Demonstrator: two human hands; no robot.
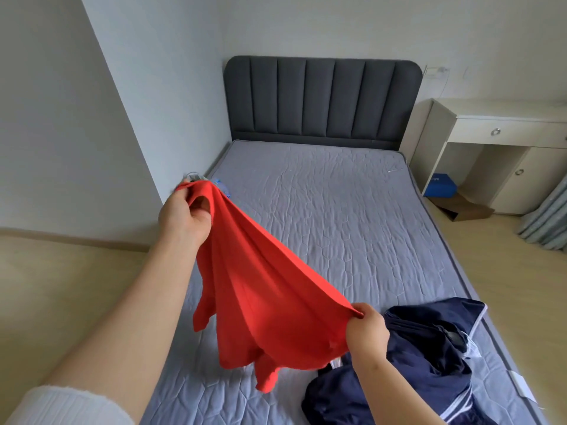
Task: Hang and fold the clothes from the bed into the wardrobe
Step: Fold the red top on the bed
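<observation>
Both hands point(184, 216) stretch red garment point(260, 286) above bed point(337, 210)

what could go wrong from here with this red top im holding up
The red fabric garment is stretched between the left hand and right hand, each gripping only an edge; one slip would likely drop it crumpled onto the grey quilted mattress. Its dangling end hangs close to the crumpled navy garment with white trim, so the two might tangle.

Bedroom (bed point(337, 210), padded headboard point(322, 99))
</observation>
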